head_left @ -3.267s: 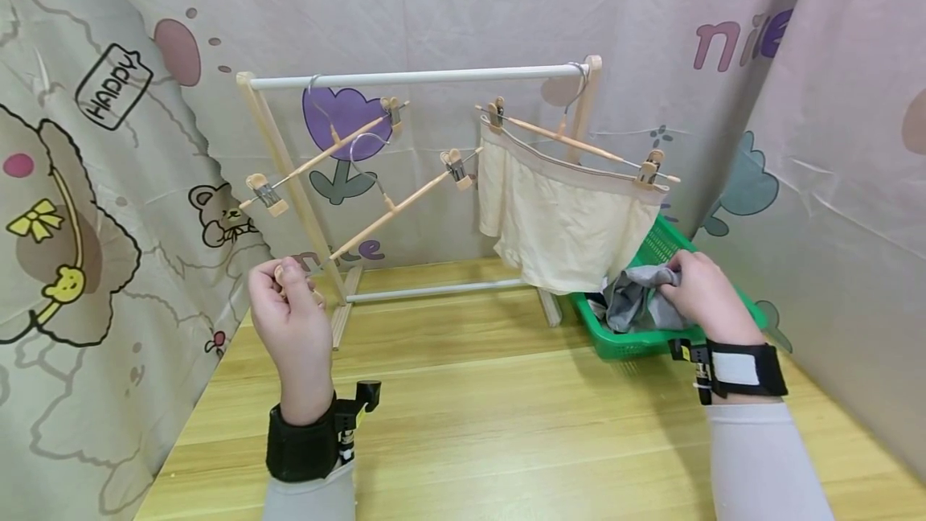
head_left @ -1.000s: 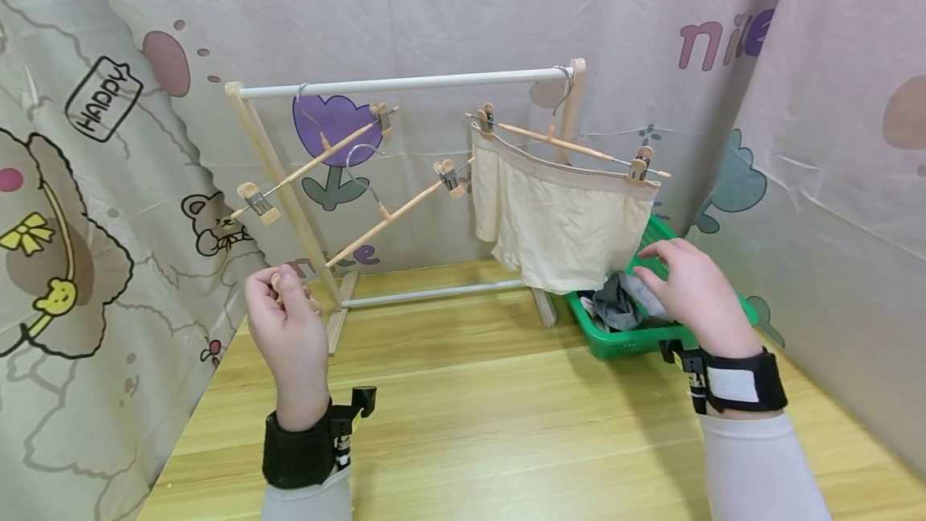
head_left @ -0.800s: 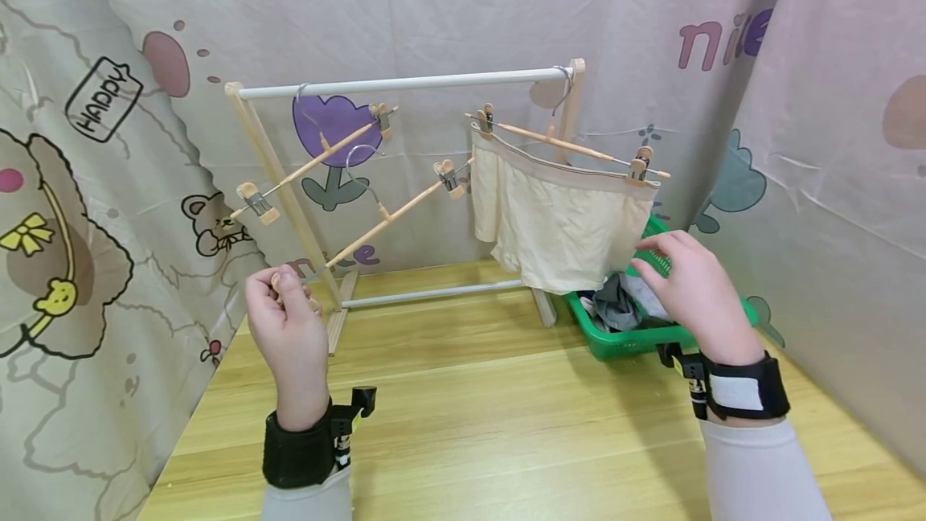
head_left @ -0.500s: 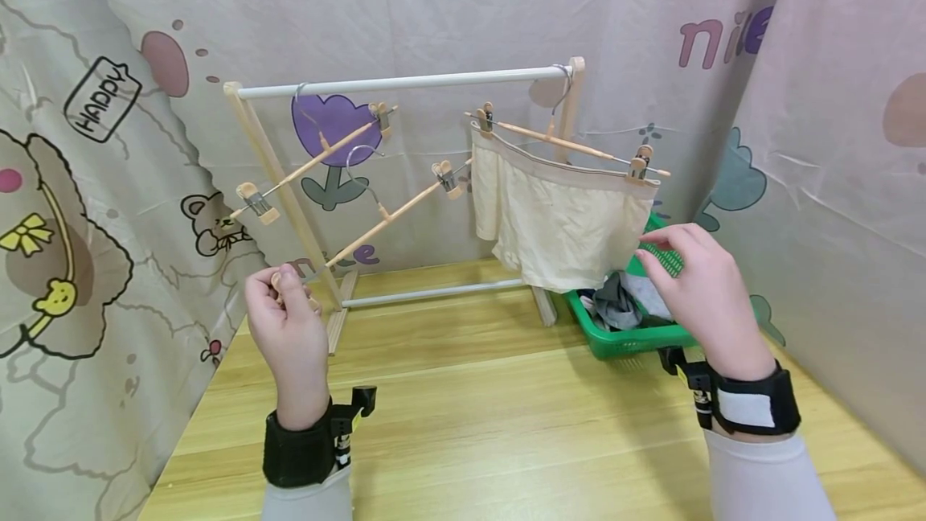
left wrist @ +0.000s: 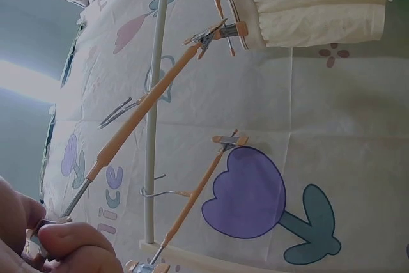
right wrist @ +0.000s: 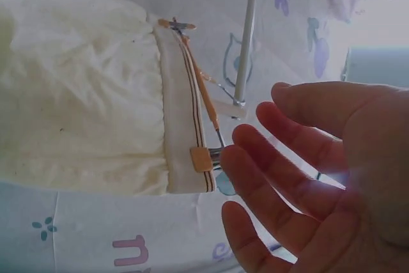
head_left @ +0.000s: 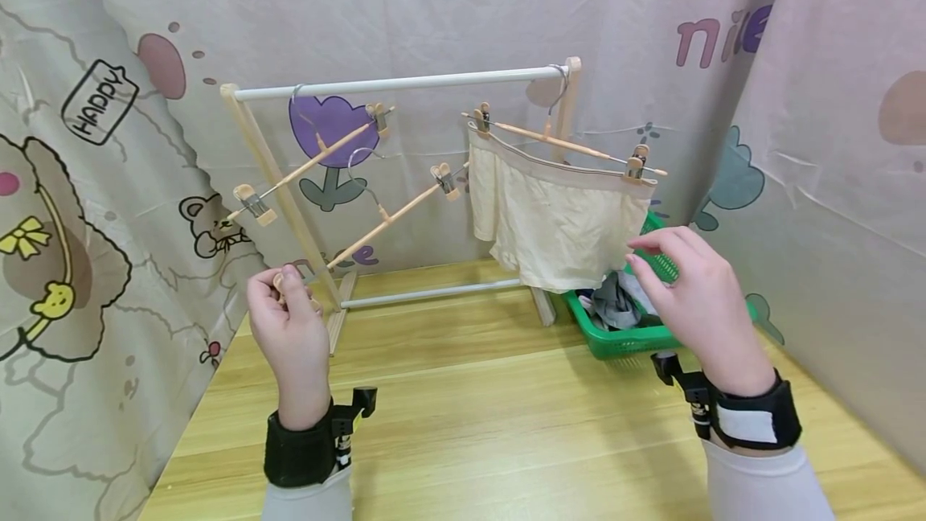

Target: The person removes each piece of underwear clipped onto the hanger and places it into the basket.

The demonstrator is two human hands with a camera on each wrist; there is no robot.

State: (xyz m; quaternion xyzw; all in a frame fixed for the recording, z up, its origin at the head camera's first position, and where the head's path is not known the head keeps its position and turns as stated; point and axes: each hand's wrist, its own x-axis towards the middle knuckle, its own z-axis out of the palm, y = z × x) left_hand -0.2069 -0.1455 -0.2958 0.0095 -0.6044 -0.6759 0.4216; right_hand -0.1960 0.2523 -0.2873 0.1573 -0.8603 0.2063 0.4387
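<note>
- 1 pair of cream cotton shorts (head_left: 557,223) already hung by its waistband from a wooden clip hanger (head_left: 560,141) at the right end of the small wooden drying rack with a white top rail (head_left: 398,83).
- 1 more empty wooden clip hanger (head_left: 307,163) hung on the rail at the left, and I held a 3rd wooden clip hanger (head_left: 383,219) off the rail with nothing clipped to it.
- Grey and white garments (head_left: 615,304) lay crumpled in the green plastic basket (head_left: 637,336) on the wooden surface (head_left: 470,424), just right of the rack, so I judged the hanging only partly done.
- My left hand (head_left: 289,328) was raised in front of the rack's left post, its grip pinching the near clip of that 3rd hanger between thumb and fingertips.
- My right hand (head_left: 694,296) hovered above the basket, just beside the hem of the shorts, grip spread, fingers (right wrist: 281,177) straight and apart, holding nothing.
- Both forearms reached forward over the surface, wrists strapped with black bands.
</note>
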